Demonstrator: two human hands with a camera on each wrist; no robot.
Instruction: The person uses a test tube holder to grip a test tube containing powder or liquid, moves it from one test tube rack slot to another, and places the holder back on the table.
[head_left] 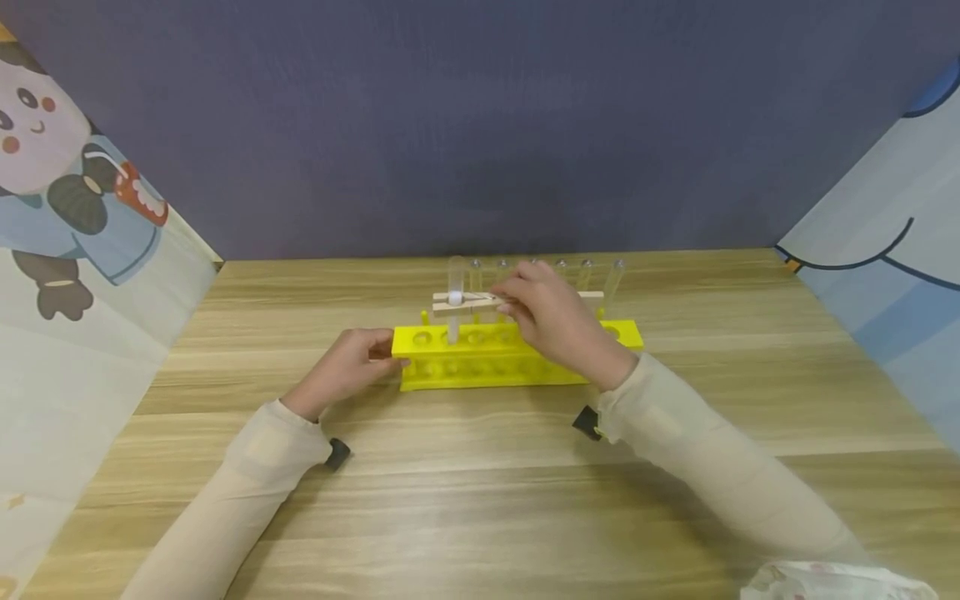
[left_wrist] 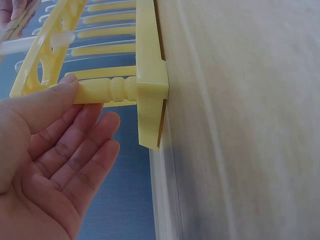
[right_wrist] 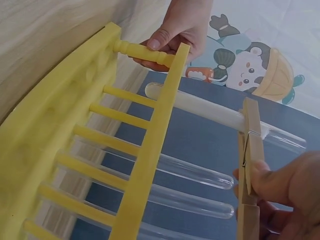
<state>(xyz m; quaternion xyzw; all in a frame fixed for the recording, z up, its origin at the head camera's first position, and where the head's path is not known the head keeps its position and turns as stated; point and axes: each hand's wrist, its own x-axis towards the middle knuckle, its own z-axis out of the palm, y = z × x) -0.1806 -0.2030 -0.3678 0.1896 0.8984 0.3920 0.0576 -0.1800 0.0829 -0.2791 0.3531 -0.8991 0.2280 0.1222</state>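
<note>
Patterned cloth (head_left: 832,583) lies at four o'clock; left hand (head_left: 348,367) grips rack (head_left: 495,350) at nine, right hand (head_left: 562,325) pinches clamp (head_left: 480,306): keep tube (right_wrist: 210,110) upright.

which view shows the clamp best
The right wrist view: the clamp is largest there, with its spring and pinching end clear, though cut off below. The head view shows it small, middle covered by the right grip; the left wrist view, only a blurred piece at top left.
</note>
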